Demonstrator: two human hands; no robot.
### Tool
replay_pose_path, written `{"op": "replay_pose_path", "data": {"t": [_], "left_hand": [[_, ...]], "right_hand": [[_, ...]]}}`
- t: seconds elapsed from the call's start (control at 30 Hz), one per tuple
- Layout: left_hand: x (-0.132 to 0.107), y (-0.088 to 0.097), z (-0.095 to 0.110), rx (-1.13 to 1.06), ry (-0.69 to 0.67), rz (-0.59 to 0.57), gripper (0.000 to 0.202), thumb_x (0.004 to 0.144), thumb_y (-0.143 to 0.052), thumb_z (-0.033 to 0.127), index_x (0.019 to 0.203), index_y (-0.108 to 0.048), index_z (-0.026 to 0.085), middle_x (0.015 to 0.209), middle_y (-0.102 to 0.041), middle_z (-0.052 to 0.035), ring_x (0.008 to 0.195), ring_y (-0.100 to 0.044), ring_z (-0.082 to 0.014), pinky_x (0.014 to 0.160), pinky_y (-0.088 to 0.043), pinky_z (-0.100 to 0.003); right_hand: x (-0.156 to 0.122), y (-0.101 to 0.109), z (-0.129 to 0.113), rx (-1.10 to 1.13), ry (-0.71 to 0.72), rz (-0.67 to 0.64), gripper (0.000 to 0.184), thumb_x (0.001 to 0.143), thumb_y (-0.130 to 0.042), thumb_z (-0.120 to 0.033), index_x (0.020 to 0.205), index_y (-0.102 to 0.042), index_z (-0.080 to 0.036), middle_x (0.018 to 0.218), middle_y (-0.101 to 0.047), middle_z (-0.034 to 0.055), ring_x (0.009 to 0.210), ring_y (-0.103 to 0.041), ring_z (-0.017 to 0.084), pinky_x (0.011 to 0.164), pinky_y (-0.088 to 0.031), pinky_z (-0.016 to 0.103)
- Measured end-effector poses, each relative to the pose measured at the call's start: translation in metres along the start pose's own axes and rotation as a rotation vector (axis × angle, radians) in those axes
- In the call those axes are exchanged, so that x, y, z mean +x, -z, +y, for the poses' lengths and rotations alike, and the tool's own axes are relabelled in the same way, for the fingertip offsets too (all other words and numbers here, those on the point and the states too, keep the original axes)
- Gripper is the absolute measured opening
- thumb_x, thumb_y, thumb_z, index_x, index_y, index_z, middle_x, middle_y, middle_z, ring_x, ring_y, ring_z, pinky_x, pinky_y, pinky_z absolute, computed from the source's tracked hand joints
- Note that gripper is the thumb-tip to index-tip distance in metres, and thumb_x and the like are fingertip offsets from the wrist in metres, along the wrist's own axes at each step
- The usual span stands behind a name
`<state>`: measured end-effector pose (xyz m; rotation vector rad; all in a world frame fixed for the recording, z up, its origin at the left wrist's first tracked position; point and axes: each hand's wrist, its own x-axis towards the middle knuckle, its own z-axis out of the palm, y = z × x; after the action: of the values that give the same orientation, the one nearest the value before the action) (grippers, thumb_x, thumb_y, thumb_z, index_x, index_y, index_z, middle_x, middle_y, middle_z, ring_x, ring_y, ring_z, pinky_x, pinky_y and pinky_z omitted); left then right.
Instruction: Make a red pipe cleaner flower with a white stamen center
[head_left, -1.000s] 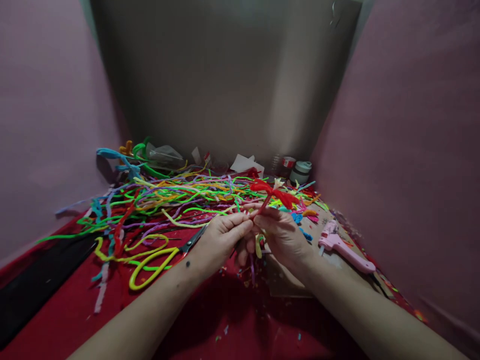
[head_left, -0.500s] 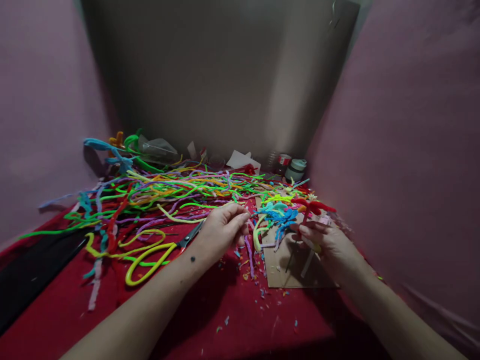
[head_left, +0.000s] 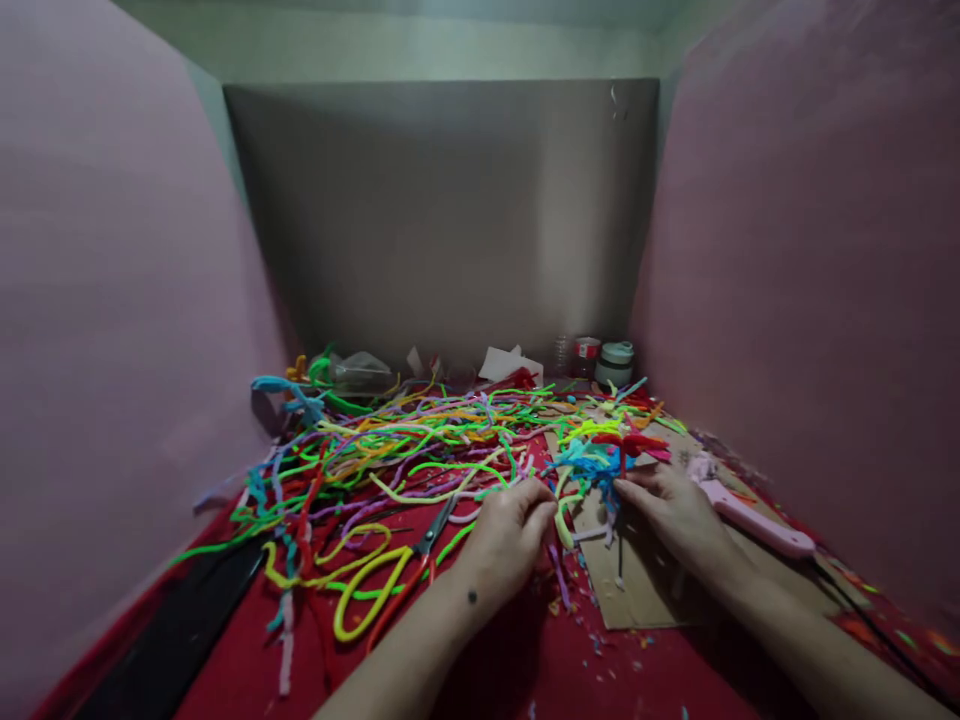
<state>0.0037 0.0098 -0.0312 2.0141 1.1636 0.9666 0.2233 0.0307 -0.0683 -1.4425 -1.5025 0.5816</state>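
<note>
My right hand [head_left: 675, 512] is closed on the thin stem of a red pipe-cleaner flower [head_left: 637, 442], which stands just above a cardboard sheet [head_left: 652, 600]. Blue pipe-cleaner shapes [head_left: 592, 462] lie right beside the flower on the cardboard. My left hand [head_left: 510, 530] rests on the red table with its fingers curled together. Its fingertips sit at a bent yellow-green pipe cleaner [head_left: 561, 512]; whether they grip it is unclear.
A big tangle of coloured pipe cleaners [head_left: 420, 440] covers the table's middle. Scissors [head_left: 439, 525] lie left of my left hand. A pink glue gun [head_left: 750, 515] lies at the right. Two small jars [head_left: 615, 362] stand at the back wall. A black strip [head_left: 172, 640] lies at the left.
My hands have parted. The right hand carried the red flower from the middle out to the right and down to the cardboard by the blue shapes. The view has tilted upward.
</note>
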Motion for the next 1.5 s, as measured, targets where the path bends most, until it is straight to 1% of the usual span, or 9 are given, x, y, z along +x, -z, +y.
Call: {"op": "replay_pose_path", "data": {"t": [0.1, 0.27, 0.5, 0.67, 0.8, 0.97, 1.17, 1.3, 1.5], "left_hand": [[-0.003, -0.005, -0.001, 0.049, 0.019, -0.059, 0.021, 0.083, -0.043, 0.025, 0.072, -0.059, 0.018, 0.061, -0.058, -0.0004, 0.058, -0.054, -0.0143, 0.058, -0.040, -0.025], [-0.004, -0.010, -0.003, 0.033, 0.050, -0.143, 0.020, 0.085, -0.040, 0.027, 0.073, -0.054, 0.019, 0.053, -0.052, 0.0024, 0.044, -0.050, -0.0122, 0.048, -0.037, -0.023], [-0.002, -0.012, -0.009, 0.110, 0.020, -0.088, 0.021, 0.083, -0.044, 0.025, 0.066, -0.056, 0.019, 0.052, -0.052, 0.0031, 0.048, -0.050, -0.0111, 0.051, -0.036, -0.022], [0.002, -0.005, -0.002, 0.184, 0.030, -0.009, 0.023, 0.082, -0.046, 0.027, 0.068, -0.061, 0.018, 0.056, -0.057, 0.0026, 0.055, -0.052, -0.0108, 0.056, -0.039, -0.021], [0.014, 0.021, 0.001, 0.275, 0.031, 0.066, 0.022, 0.082, -0.045, 0.027, 0.077, -0.064, 0.017, 0.067, -0.063, 0.0001, 0.063, -0.056, -0.0125, 0.060, -0.043, -0.022], [0.045, 0.077, -0.025, 0.572, 0.047, 0.154, 0.019, 0.076, -0.051, 0.023, 0.088, -0.063, 0.016, 0.086, -0.063, -0.0060, 0.079, -0.056, -0.0191, 0.074, -0.044, -0.031], [0.072, 0.119, -0.081, 0.901, 0.099, 0.020, 0.025, 0.068, -0.056, 0.012, 0.087, -0.069, 0.023, 0.099, -0.065, -0.0063, 0.101, -0.050, -0.0257, 0.090, -0.037, -0.037], [0.087, 0.125, -0.104, 1.037, 0.182, 0.014, 0.054, 0.068, -0.050, 0.006, 0.115, -0.060, 0.028, 0.114, -0.061, -0.0098, 0.108, -0.049, -0.0287, 0.091, -0.035, -0.044], [0.121, 0.148, -0.114, 1.038, 0.267, 0.019, 0.047, 0.075, -0.044, 0.014, 0.115, -0.061, 0.028, 0.106, -0.068, -0.0063, 0.099, -0.060, -0.0217, 0.080, -0.041, -0.027]], "right_hand": [[0.000, -0.005, 0.005, -0.164, 0.051, 0.045, 0.023, 0.074, -0.059, -0.039, 0.079, -0.071, -0.019, 0.087, -0.067, 0.0095, 0.088, -0.059, 0.027, 0.079, -0.041, 0.039], [-0.005, -0.006, 0.006, -0.296, 0.095, 0.110, 0.021, 0.075, -0.059, -0.034, 0.085, -0.060, -0.016, 0.087, -0.063, 0.0098, 0.084, -0.058, 0.026, 0.075, -0.043, 0.038], [-0.024, 0.004, -0.012, -0.347, 0.513, 0.236, 0.011, 0.083, -0.055, -0.028, 0.081, -0.054, -0.017, 0.084, -0.057, 0.0080, 0.086, -0.053, 0.024, 0.077, -0.041, 0.039], [-0.047, -0.003, -0.063, -0.128, 0.817, -0.025, 0.009, 0.085, -0.049, -0.011, 0.086, -0.056, -0.016, 0.088, -0.057, 0.0073, 0.083, -0.052, 0.017, 0.073, -0.042, 0.031], [-0.054, -0.028, -0.090, -0.173, 1.097, -0.204, 0.011, 0.084, -0.048, -0.011, 0.079, -0.057, -0.014, 0.074, -0.058, 0.0058, 0.073, -0.049, 0.017, 0.069, -0.038, 0.034], [-0.052, -0.062, -0.087, -0.309, 1.289, -0.327, 0.014, 0.080, -0.049, -0.016, 0.065, -0.051, -0.016, 0.065, -0.052, 0.0020, 0.062, -0.040, 0.014, 0.061, -0.033, 0.032], [-0.060, -0.092, -0.058, -0.184, 1.387, -0.154, 0.024, 0.080, -0.052, -0.020, 0.057, -0.046, -0.017, 0.055, -0.045, -0.0016, 0.052, -0.036, 0.012, 0.054, -0.025, 0.030], [-0.063, -0.109, -0.043, -0.099, 1.404, -0.089, 0.031, 0.082, -0.050, -0.018, 0.052, -0.042, -0.018, 0.047, -0.041, -0.0034, 0.048, -0.034, 0.012, 0.052, -0.023, 0.028], [-0.063, -0.115, -0.041, -0.007, 1.275, -0.070, 0.048, 0.094, -0.031, -0.018, 0.048, -0.044, -0.016, 0.043, -0.039, -0.0035, 0.046, -0.030, 0.010, 0.053, -0.030, 0.023]]}}
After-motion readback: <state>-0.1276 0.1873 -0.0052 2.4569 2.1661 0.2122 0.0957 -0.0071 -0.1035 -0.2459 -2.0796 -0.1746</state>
